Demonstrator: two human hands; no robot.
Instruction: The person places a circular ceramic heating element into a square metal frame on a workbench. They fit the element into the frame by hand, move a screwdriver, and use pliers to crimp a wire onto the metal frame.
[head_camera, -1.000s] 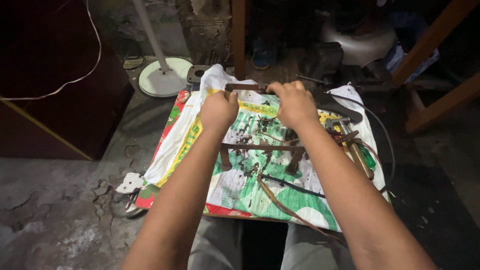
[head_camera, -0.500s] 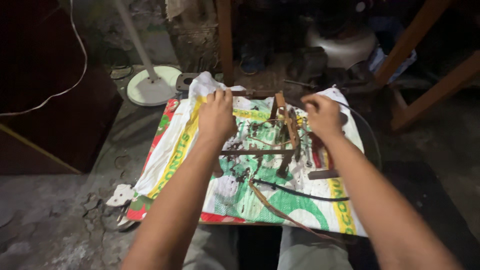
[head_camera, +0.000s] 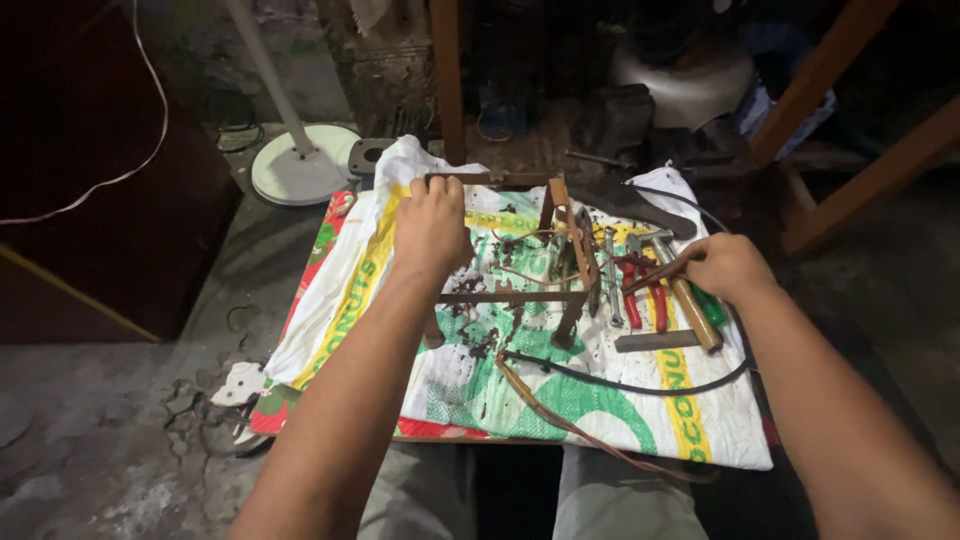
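2 hands at centre frame: our left hand (head_camera: 432, 222) grips the rusty metal frame (head_camera: 520, 250), our right hand (head_camera: 725, 268) pinches a thin brown wire (head_camera: 655, 275), which could snag tools.

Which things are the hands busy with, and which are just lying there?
In use:
- rusty metal frame, far bar gripped by the left hand
- brown cord, pinched by the right hand

Lying about:
- red-handled pliers
- hammer
- wrench
- black cable
- white fan base
- printed sack under it all
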